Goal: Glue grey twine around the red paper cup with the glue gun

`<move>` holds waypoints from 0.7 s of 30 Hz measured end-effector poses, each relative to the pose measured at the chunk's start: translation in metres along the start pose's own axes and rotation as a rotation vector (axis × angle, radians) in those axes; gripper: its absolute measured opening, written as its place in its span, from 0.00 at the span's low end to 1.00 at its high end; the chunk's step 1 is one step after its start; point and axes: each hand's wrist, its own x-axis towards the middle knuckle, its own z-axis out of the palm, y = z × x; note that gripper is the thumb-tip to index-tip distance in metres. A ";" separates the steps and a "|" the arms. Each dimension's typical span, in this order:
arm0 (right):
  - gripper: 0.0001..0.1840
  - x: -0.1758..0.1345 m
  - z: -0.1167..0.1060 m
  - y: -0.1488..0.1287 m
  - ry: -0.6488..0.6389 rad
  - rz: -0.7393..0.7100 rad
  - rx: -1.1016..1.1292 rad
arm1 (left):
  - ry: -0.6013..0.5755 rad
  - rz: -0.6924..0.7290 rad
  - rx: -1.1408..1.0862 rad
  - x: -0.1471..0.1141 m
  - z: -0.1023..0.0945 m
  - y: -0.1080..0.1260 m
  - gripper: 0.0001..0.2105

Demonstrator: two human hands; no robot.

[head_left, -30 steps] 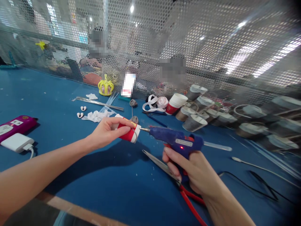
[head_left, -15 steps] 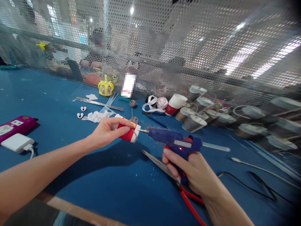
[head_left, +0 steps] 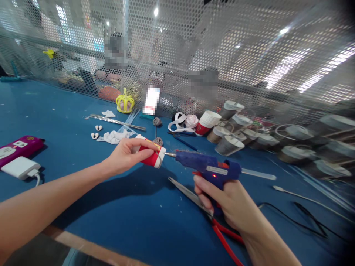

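Observation:
My left hand (head_left: 130, 155) is closed around a red and white paper cup (head_left: 151, 158), tipped on its side above the blue table. A strand of grey yarn (head_left: 159, 159) lies across the cup near its right end. My right hand (head_left: 222, 195) grips a blue hot glue gun (head_left: 206, 164) with a red light lit and a clear glue stick (head_left: 259, 173) sticking out of its back. The gun's metal nozzle (head_left: 169, 154) is at the cup's right end; whether it touches cannot be told. Below the gun lie scissors with red handles (head_left: 224, 238), partly hidden by my right hand.
Grey-wrapped cups (head_left: 229, 145) crowd the right side beside a stack of paper cups (head_left: 206, 123). A grey yarn ball (head_left: 157, 122), yellow crown (head_left: 124, 102) and phone (head_left: 151, 99) stand further back. A purple power strip (head_left: 26, 149) lies left. Perforated mesh (head_left: 166, 48) closes the back.
The glue gun and my right hand have shifted very slightly to the right. My left hand and the cup have hardly moved.

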 end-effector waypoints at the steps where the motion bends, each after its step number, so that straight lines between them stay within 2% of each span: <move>1: 0.20 0.000 0.000 0.000 0.002 0.000 -0.004 | 0.004 -0.001 0.002 0.000 0.000 0.000 0.04; 7: 0.19 0.000 -0.001 0.001 -0.012 -0.002 0.003 | 0.010 -0.004 0.024 0.001 -0.001 -0.001 0.05; 14: 0.16 0.003 0.000 0.002 -0.040 -0.006 0.115 | -0.021 -0.007 -0.024 0.000 0.000 0.000 0.05; 21: 0.15 0.005 0.001 0.003 -0.109 -0.037 0.102 | -0.027 -0.019 -0.060 0.000 0.000 -0.001 0.05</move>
